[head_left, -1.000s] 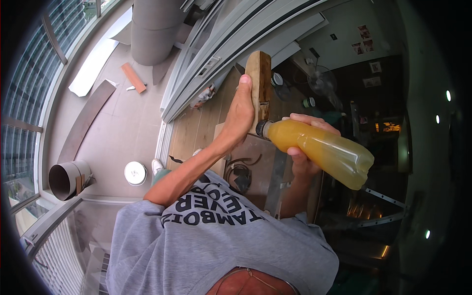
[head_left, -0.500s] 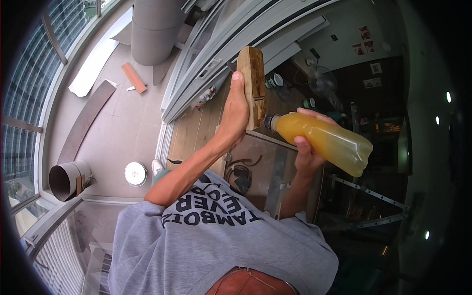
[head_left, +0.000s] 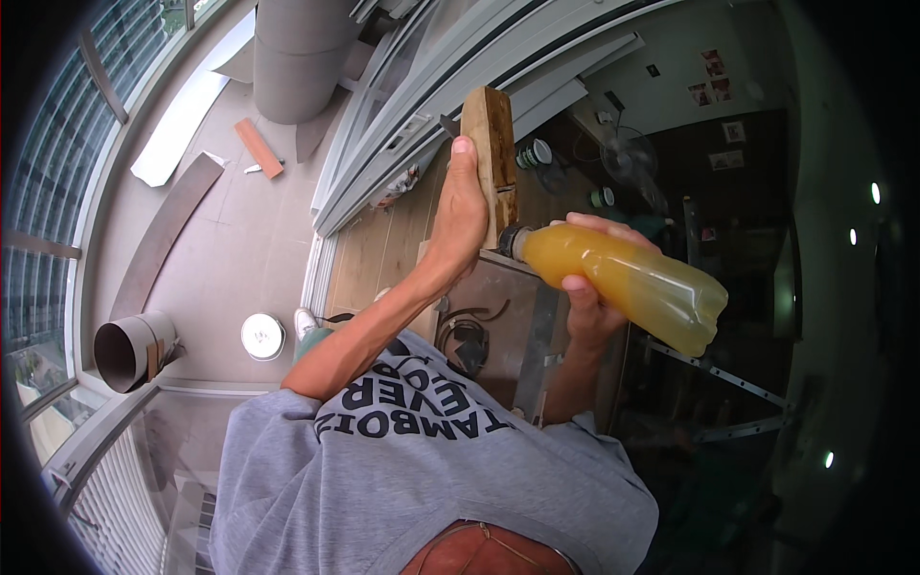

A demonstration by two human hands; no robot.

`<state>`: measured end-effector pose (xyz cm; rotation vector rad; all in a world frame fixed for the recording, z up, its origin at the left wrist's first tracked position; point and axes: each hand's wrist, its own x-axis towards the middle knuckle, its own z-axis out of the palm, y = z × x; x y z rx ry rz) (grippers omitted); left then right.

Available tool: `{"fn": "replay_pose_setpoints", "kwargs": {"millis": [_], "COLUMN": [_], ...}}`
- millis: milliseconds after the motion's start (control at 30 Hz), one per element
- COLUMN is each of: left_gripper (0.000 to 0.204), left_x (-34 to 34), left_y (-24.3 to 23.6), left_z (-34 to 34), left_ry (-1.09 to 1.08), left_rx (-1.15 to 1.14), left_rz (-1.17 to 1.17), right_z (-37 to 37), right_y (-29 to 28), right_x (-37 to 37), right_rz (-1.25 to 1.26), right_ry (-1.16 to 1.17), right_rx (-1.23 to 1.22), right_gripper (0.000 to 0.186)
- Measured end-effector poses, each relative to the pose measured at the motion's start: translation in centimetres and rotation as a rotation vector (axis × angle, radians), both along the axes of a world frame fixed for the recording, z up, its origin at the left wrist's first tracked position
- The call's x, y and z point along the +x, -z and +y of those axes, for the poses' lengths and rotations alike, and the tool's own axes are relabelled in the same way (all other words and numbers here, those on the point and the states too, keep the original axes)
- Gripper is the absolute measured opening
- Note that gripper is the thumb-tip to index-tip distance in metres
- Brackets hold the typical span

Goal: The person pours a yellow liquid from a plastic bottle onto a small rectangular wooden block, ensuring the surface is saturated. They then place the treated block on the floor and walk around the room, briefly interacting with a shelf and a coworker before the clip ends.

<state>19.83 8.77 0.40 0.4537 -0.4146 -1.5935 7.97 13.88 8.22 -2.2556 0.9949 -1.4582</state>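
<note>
My left hand point(head_left: 458, 211) is closed on an upright wooden block point(head_left: 494, 144), its thumb along the near side; a dark, flat piece point(head_left: 448, 125) sticks out left of the block, its nature unclear. My right hand point(head_left: 591, 309) grips a plastic bottle point(head_left: 632, 287) of cloudy yellow liquid, held sideways and tilted. The bottle's dark cap point(head_left: 510, 240) is at the block's lower end, touching it or very close. Beneath them is a greyish board or tabletop point(head_left: 519, 345) with curved dark strips point(head_left: 465, 316) on it.
Sliding door frames point(head_left: 383, 115) run along the balcony point(head_left: 220, 259), where a white bucket point(head_left: 263, 336), grey tubes point(head_left: 299, 57), long strips point(head_left: 172, 220) and an orange piece point(head_left: 256, 144) lie or stand. A fan point(head_left: 628, 153) and a metal ladder point(head_left: 738, 383) are at right.
The block and my left hand have moved up and left. The bottle swung slightly away to the right half a second ago and is now back at the block's lower end.
</note>
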Motion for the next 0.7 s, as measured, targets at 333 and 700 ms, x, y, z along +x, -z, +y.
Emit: {"fn": "replay_pose_setpoints", "kwargs": {"millis": [333,700], "left_gripper": [0.060,0.062], "left_x": [-0.5,-0.3], "left_y": [0.5,0.0], "left_z": [-0.8,-0.8], "left_ry": [-0.063,-0.026], "left_rx": [0.010,0.043], "left_rz": [-0.040,0.040], "right_z": [-0.7,-1.2], "right_y": [0.3,-0.4], "right_x": [-0.5,-2.4], "right_rz": [0.028,-0.049], "right_ry": [0.063,0.123], "right_rx": [-0.032,-0.048], "right_gripper": [0.051,0.052]}}
